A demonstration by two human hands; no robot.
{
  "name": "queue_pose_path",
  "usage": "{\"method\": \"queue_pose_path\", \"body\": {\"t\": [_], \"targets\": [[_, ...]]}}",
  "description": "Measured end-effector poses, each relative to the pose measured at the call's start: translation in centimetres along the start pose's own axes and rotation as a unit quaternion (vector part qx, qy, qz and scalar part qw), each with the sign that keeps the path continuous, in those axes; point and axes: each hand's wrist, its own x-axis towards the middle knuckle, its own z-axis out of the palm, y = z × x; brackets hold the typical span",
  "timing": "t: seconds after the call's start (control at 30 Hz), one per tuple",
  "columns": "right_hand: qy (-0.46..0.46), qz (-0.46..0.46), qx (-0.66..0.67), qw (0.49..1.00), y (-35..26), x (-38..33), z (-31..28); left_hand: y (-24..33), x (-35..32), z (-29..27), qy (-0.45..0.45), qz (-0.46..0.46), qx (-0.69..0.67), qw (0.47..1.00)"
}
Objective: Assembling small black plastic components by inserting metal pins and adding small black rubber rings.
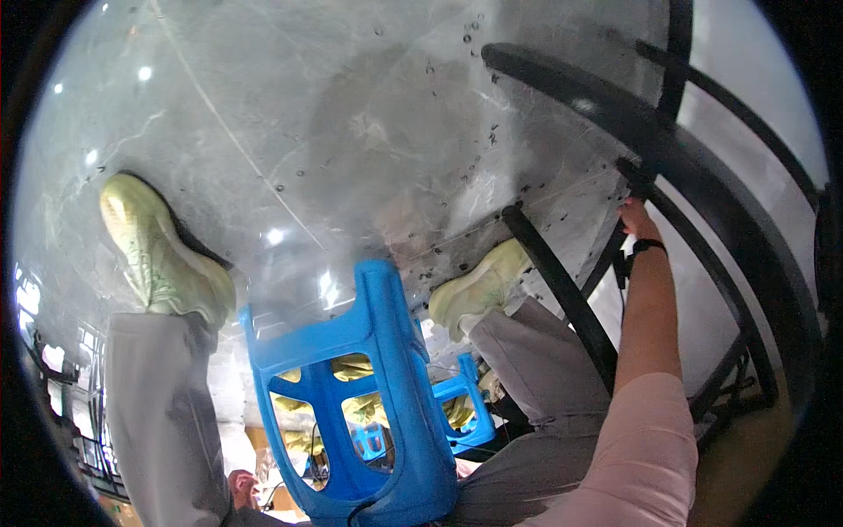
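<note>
My right arm, in a pale pink sleeve with a dark band at the wrist, stretches to the right side. At its end my right hand (636, 220) is low beside a black bar (606, 256) of a dark frame. Its fingers look bent together, small and partly hidden, and I cannot make out what is in them. My left hand does not show. A blue plastic stool (411, 413) with large openings stands tilted in the picture between my grey-trousered legs. My pale yellow-green shoes, the left shoe (158, 237) and the right shoe (474, 288), are on the floor.
Thick black curved rails (606, 110) fill the right side around my arm. Small dark rings and bits lie scattered on the shiny grey floor (351, 132). Behind the blue stool stand another blue stool (474, 413) and several yellowish items. A small pink shape (243, 488) is unclear.
</note>
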Motion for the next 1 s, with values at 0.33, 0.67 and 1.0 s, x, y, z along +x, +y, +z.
{"method": "queue_pose_path", "body": {"t": [0.33, 0.67, 1.0], "targets": [[0.114, 0.291, 0.782, 0.539, 2.7, 7.3, 5.7, 7.8, 0.8, 13.4, 0.033, -0.002, -0.069, 0.997], [0.305, 0.264, 0.622, 0.671, 4.6, 15.0, 9.2, 13.7, 2.9, 23.3, 0.033, 0.038, -0.176, 0.983], [-0.04, 0.096, 0.816, 0.568, -8.8, -2.9, -7.6, 17.5, 2.3, 12.9, 0.038, 0.132, -0.223, 0.965]]}}
